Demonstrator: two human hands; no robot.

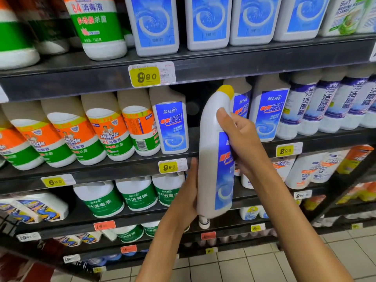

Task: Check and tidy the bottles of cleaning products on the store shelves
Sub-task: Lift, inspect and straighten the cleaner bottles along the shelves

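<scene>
White plastic fills both grips: the toilet cleaner bottle (211,151), with a yellow cap and a blue label, is held upright in front of the shelves, out in the air and clear of every row. The right hand (242,139) wraps its fingers round the labelled face of the bottle at mid-height, thumb pointing up along the neck, with the forearm rising from the lower right corner. The left hand (188,192) cups the lower back of the bottle, thumb lying straight up its left edge, wrist bent and the forearm coming up from the bottom centre. Both grips are closed on this one bottle.

Behind the bottle's neck is a dark gap in the middle shelf (122,167). Left of the bottle a matching blue-label bottle (172,123) stands beside that gap, and further left stand orange-and-green disinfectant bottles (109,131). Right of the bottle are more blue-label bottles (268,110), then purple-label bottles (325,106). Just left of the bottle, on the shelf edge, sits a yellow price tag (168,166). Below and left of it stand green-label jugs (138,194).
</scene>
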